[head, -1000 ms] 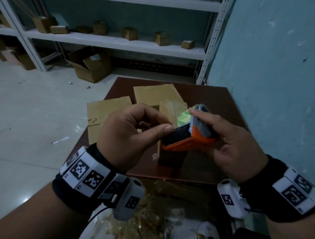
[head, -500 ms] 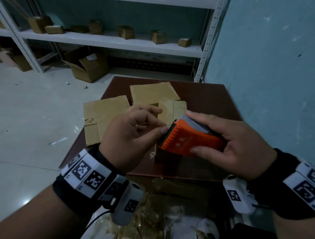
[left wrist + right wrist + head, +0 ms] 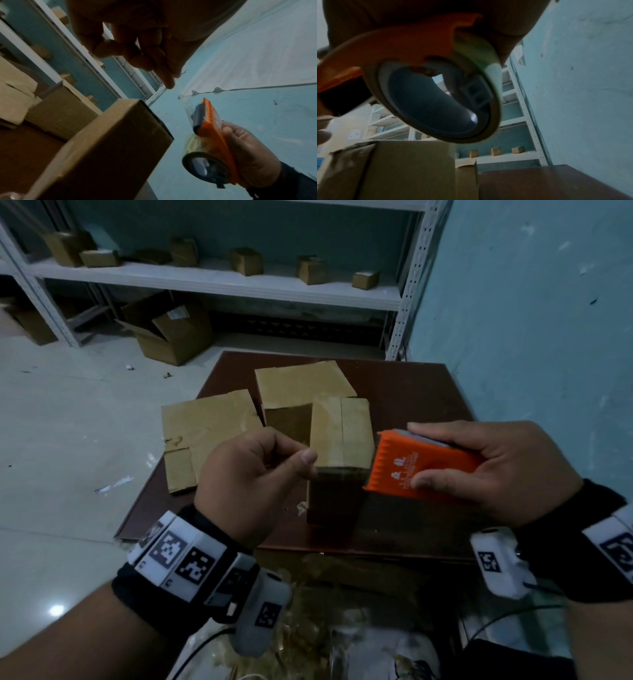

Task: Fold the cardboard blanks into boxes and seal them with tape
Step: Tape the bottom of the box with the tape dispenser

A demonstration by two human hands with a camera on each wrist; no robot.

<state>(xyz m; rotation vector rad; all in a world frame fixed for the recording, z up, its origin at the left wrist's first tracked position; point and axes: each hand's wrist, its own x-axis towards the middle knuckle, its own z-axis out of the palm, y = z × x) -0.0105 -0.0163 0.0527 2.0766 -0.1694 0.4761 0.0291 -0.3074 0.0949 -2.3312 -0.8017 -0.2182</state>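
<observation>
A folded cardboard box stands upright on the brown table, its top flaps closed along a centre seam. My right hand grips an orange tape dispenser just right of the box top. My left hand hovers at the box's near left corner, thumb and fingers pinched together. In the left wrist view a strip of clear tape runs from my left fingertips to the dispenser, above the box. The right wrist view shows the tape roll over the box.
Two flat cardboard blanks lie on the table behind and left of the box. A teal wall borders the table's right side. Behind stand a white shelf with small boxes and an open carton on the floor. Crumpled plastic lies below the near edge.
My hands have drawn apart: the dispenser moved right and turned its orange face up, the left hand moved left, and the box top now shows between them.
</observation>
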